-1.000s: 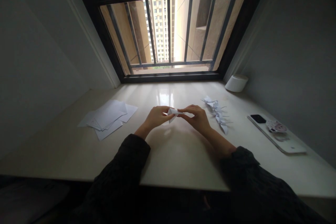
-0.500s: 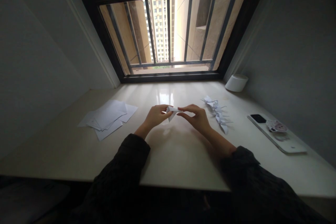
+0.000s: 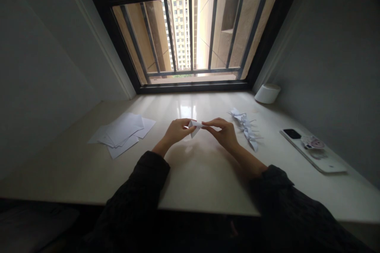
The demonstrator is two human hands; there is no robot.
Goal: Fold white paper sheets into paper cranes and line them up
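Observation:
A small folded white paper piece (image 3: pixel 196 127) is held just above the pale table (image 3: pixel 192 174) between both hands. My left hand (image 3: pixel 175 131) pinches its left side with thumb and fingers closed. My right hand (image 3: pixel 223 131) pinches its right end, fingers pressed together. Both forearms wear dark sleeves.
A loose pile of white paper sheets (image 3: pixel 121 133) lies at the left. Several folded paper cranes (image 3: pixel 246 128) lie in a row right of my right hand. A phone with a sticker (image 3: pixel 311 149) rests at the far right, a white round object (image 3: pixel 267 93) by the barred window.
The folded paper rose slightly and my right fingers shifted along its right end. The hands stay in nearly the same place.

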